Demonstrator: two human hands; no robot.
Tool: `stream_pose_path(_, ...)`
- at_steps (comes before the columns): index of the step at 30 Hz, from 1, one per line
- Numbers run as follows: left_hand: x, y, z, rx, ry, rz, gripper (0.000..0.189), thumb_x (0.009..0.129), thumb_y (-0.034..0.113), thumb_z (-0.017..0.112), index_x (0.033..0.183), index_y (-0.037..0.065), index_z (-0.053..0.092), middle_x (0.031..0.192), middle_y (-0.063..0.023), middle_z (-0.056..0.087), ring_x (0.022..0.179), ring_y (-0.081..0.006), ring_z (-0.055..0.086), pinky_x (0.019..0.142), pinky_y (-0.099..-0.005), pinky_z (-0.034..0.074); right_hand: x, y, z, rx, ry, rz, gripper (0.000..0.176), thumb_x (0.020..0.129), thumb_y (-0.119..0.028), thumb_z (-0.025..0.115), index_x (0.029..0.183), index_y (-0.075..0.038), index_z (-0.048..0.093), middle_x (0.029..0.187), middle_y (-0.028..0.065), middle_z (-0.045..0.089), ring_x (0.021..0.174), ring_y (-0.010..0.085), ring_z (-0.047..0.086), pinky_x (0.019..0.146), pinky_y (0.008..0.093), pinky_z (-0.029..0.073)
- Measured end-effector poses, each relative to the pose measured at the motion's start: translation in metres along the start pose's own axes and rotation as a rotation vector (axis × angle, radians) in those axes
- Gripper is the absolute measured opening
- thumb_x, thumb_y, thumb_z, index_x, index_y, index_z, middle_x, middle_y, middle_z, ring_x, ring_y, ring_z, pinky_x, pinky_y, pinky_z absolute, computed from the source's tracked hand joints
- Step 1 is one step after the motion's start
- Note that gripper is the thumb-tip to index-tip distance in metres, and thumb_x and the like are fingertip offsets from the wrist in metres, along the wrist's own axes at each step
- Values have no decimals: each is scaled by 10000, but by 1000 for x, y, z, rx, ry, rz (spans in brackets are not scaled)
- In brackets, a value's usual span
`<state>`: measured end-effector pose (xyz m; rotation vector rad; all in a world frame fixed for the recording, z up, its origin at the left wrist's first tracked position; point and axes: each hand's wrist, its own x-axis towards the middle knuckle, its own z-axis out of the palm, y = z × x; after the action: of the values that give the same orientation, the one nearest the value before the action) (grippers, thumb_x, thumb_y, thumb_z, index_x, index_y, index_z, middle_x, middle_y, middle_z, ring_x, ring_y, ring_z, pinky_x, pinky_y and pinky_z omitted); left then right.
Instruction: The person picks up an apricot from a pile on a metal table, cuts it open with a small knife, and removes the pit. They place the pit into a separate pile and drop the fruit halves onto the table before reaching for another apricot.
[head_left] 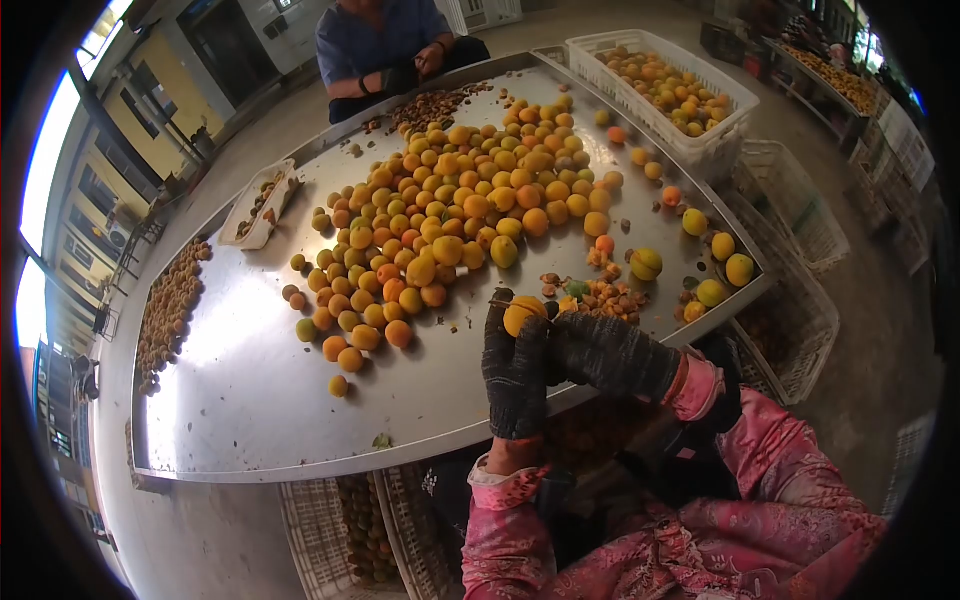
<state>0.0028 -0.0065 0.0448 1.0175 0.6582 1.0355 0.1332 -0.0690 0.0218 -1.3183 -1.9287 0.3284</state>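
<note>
Over the near edge of the metal table (pixel 250 400), my left hand (pixel 515 385) in a dark knitted glove is closed around a yellow-orange apricot (pixel 524 315). My right hand (pixel 612 354), gloved alike, comes in from the right with its fingers bent together against the apricot's side. What those fingers hold, if anything, is hidden. A thin dark line shows by the apricot's upper left, too small to name. Just beyond my hands lies a small heap of apricot pieces and pits (pixel 612 300). A large pile of whole apricots (pixel 450 200) spreads over the middle of the table.
Across the table sits a person in a blue shirt (pixel 375 45), near scattered pits (pixel 430 108). A small white tray (pixel 262 228) and a band of pits (pixel 172 310) lie left. One full crate (pixel 725 125) stands at the right, with more crates (pixel 800 330) below.
</note>
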Motion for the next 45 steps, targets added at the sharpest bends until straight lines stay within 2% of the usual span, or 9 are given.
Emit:
stream_pose_path(5, -1, 6, -9, 112, -71, -218, 398, 895, 408, 497, 1018, 34, 551, 803, -44, 584, 606, -119, 541, 516, -217, 431, 8, -13, 1, -653, 32, -293, 330, 768, -55, 560, 1091, 8, 539, 1038, 150, 584, 957, 286, 580, 840, 355, 464)
stream_pose_path(7, 0, -3, -2, -67, 38, -227, 451, 889, 456, 481, 995, 24, 553, 700, -57, 565, 515, -123, 513, 445, -229, 400, 15, -44, 5, 72, 174, 397, 297, 837, -67, 526, 1123, 10, 520, 1027, 157, 591, 928, 283, 593, 798, 337, 483)
stream_pose_path(20, -2, 11, -15, 216, -75, -66, 282, 872, 287, 548, 952, 18, 563, 683, -12, 546, 467, -60, 446, 390, -204, 336, 3, -18, 4, 258, -29, 103, 384, 861, -64, 495, 1242, -34, 462, 945, 82, 602, 625, 145, 556, 592, 280, 473)
stream_pose_path(22, -3, 10, -15, 220, -107, -59, 290, 880, 294, 534, 948, 14, 561, 672, -6, 540, 465, -61, 446, 390, -207, 339, 10, -39, -11, 977, -53, 715, 298, 892, -106, 503, 1189, -115, 523, 876, -23, 565, 656, 65, 509, 572, 233, 438)
stream_pose_path(26, -4, 7, -14, 210, -130, -84, 294, 882, 294, 533, 951, 10, 562, 672, -11, 540, 461, -65, 446, 391, -202, 335, 4, -33, -6, 1109, -14, 718, 294, 889, -115, 513, 1182, -106, 526, 874, -27, 559, 660, 65, 505, 564, 232, 435)
stream_pose_path(31, 12, -9, -22, 282, -40, -92, 380, 913, 368, 442, 934, 8, 562, 628, -41, 561, 450, -99, 474, 392, -233, 346, -2, -40, -9, -153, 44, 244, 314, 857, -113, 570, 1161, -47, 526, 906, 17, 582, 755, 100, 562, 629, 269, 477)
stream_pose_path(38, 12, 9, -33, -27, -225, -368, 479, 866, 459, 443, 991, 15, 572, 556, -74, 539, 393, -135, 436, 367, -240, 311, 5, -52, -51, 540, 206, 595, 380, 783, -231, 678, 1078, -26, 556, 856, 104, 626, 786, 209, 609, 734, 317, 474)
stream_pose_path(42, 4, 11, -31, 19, -358, -477, 515, 837, 501, 456, 1014, 30, 563, 550, -64, 519, 383, -131, 418, 363, -228, 294, 21, -43, -50, 433, 110, 392, 457, 747, -201, 715, 1141, -69, 526, 991, 99, 591, 855, 192, 581, 785, 326, 461)
stream_pose_path(45, 3, 0, -37, 22, -402, -405, 248, 857, 226, 509, 916, 11, 618, 636, -64, 582, 464, -101, 492, 398, -228, 339, 21, -23, -36, 441, 46, 256, 507, 703, -201, 748, 1136, -72, 516, 1026, 106, 569, 909, 207, 569, 815, 332, 448)
